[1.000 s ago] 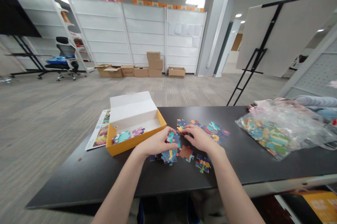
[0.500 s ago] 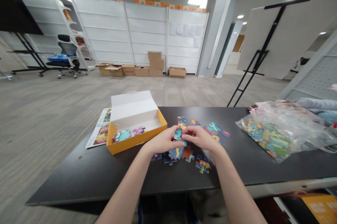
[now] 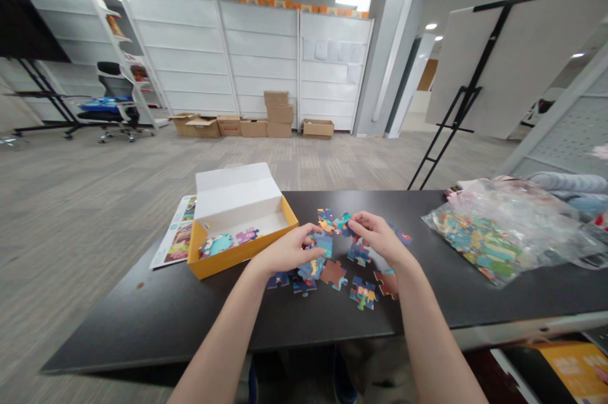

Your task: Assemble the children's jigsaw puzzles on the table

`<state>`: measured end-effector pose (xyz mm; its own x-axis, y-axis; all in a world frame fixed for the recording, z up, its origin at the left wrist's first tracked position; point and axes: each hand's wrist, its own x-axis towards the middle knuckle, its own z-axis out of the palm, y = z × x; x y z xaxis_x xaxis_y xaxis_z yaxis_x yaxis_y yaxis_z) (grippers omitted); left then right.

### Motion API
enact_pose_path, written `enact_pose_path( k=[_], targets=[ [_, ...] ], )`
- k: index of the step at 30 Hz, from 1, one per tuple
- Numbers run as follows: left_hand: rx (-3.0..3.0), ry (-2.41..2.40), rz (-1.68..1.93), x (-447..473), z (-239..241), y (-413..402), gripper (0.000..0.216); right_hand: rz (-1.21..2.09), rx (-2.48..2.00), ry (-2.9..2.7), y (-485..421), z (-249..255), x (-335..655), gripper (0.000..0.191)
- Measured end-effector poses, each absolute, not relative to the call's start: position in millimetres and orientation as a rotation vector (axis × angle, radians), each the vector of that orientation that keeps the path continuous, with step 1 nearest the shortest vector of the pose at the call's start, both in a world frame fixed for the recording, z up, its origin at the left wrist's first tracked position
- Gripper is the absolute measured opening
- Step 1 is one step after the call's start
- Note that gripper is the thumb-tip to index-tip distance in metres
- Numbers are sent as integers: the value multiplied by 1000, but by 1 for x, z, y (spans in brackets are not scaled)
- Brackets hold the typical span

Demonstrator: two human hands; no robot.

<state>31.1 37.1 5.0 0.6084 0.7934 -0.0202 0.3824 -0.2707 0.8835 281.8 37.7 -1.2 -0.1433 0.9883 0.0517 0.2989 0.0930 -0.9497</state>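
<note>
My left hand (image 3: 291, 249) is curled around blue jigsaw pieces (image 3: 324, 242), its thumb lying across them. Between the thumb and fingers of my right hand (image 3: 377, 236) is a blue jigsaw piece (image 3: 344, 224), tilted above the table. Below my left hand lie more blue pieces (image 3: 311, 268) and a brown jigsaw piece (image 3: 334, 273). A dark multicoloured piece (image 3: 363, 293) rests nearer the front edge. Several others, including a blue piece (image 3: 360, 254), lie around and partly under my right hand.
On the black table (image 3: 190, 321), an open yellow box (image 3: 242, 254) with some pieces inside stands at left, over a printed sheet (image 3: 173, 239). Clear plastic bags (image 3: 517, 227) of colourful contents lie at right. Beyond are cardboard boxes (image 3: 279, 114) and an easel (image 3: 456, 119).
My right hand has moved right, away from my left, with a jigsaw piece in its fingers. My left hand stays at the blue pieces. The view has shifted slightly.
</note>
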Motion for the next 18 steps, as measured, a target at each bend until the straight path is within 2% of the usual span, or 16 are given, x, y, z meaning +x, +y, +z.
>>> enact_pose_path(
  k=[9,13,18],
  targets=[
    [1950,987,432,20,6,36,52,913,-1527,-1883,38,-12,277,28],
    [1935,987,447,22,5,37,38,725,-1645,-2014,37,-13,285,27],
    [1984,1016,469,23,7,38,29,770,-1785,-2054,31,-8,306,28]
  ],
)
